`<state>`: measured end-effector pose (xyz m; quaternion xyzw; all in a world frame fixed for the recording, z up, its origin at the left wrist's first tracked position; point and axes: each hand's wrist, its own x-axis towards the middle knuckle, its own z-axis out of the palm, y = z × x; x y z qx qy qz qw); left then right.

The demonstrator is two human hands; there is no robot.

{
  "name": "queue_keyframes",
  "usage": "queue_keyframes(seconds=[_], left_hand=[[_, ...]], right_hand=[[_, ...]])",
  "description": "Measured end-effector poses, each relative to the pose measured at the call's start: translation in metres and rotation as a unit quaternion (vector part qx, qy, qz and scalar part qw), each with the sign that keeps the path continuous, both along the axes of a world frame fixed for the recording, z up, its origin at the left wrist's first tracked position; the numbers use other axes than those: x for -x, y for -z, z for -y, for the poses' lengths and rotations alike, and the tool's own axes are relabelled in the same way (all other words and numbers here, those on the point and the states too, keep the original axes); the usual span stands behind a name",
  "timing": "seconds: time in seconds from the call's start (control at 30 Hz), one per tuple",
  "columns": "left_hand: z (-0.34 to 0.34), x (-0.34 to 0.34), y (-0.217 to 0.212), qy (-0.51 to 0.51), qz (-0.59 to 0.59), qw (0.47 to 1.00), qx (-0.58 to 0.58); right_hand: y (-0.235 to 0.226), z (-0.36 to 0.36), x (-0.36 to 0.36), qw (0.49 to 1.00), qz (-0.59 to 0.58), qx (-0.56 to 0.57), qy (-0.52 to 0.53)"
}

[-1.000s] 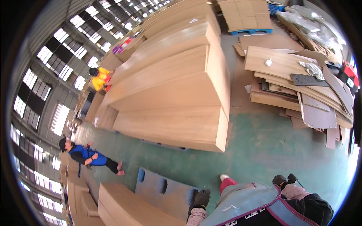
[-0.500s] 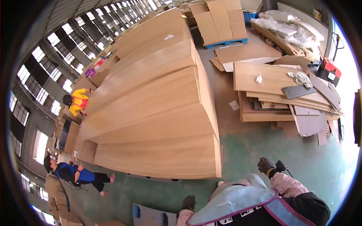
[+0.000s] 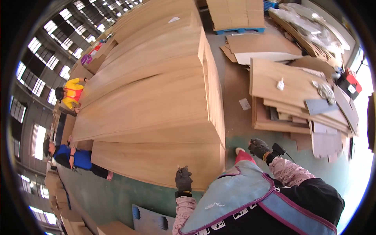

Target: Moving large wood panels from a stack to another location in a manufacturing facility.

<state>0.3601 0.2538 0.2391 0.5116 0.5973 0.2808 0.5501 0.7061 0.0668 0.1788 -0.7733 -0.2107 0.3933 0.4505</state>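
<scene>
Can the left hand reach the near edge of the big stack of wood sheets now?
Probably yes: the gloved left hand is already at the near edge of the wood sheets, with nothing between them.

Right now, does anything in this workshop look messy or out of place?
Yes: the brown boards right of the big veneer stack lie askew, edges overhanging, with crumpled scraps on top. The veneer stack itself looks neat.

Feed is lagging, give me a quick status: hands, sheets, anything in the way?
Left hand gloved, on veneer stack edge. Right hand gloved, gripping small black tool. Two people along the far side.
</scene>
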Motion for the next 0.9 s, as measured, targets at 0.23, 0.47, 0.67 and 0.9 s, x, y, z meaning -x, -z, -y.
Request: queue_keyframes(seconds=[0.23, 0.47, 0.67, 0.9], left_hand=[[-0.035, -0.12, -0.056, -0.15, 0.127, 0.98, -0.028], [-0.039, -0.19, -0.074, -0.17, 0.175, 0.966, -0.081], [-0.058, -0.208, -0.071, -0.243, 0.179, 0.953, -0.03], [-0.066, -0.216, -0.069, -0.272, 0.153, 0.949, -0.037]], right_hand=[[-0.102, -0.145, -0.077, 0.987, -0.038, -0.12, -0.102], [-0.136, -0.228, -0.101, 0.954, -0.05, -0.266, -0.128], [-0.143, -0.28, -0.098, 0.914, 0.131, -0.334, -0.187], [-0.169, -0.332, -0.123, 0.872, 0.275, -0.33, -0.234]])
